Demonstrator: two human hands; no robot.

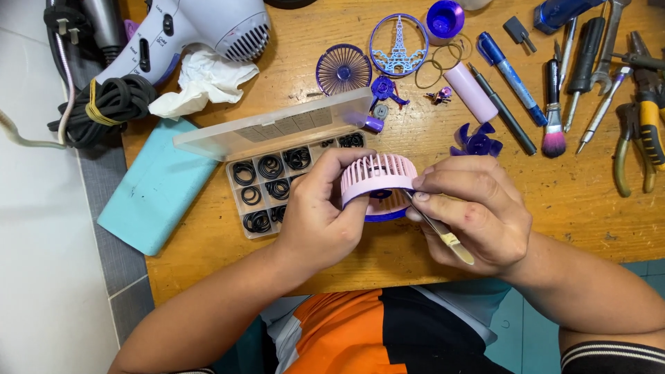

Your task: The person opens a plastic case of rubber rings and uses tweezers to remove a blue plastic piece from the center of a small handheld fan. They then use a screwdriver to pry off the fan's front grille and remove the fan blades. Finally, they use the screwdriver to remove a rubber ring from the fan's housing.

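Near edge: the wooden table (568, 208) ends just under both wrists; the person's orange and black shirt (353, 332) fills the room below it.
Left hand (318, 215): closed around the left side of the pink fan cover (377, 176), thumb on the rim, fingers curled under it.
Right hand (478, 208): pinched shut on a thin metal tool (443, 232), fingertips also touching the cover's right rim; the tool's tip goes in at the cover's lower edge.
Fan cover: held just above the table near its near edge, between both hands, slatted side up, with a purple part (384, 215) showing under it.
Left of the hands: an open clear box (277, 176) of black rings, its lid propped up behind; a light blue block (156, 187) hangs over the table's left edge.
Right of the hands: bare wood, the widest open room, out to the pliers (641, 138) at the right edge.
Just beyond: a purple fan blade (476, 140), a pink cylinder (471, 93), pens and a brush (553, 111).
Far: a purple grille (343, 69), a ring with a tower shape (399, 45), a hair dryer (187, 31) with coiled cord and crumpled tissue (201, 79).
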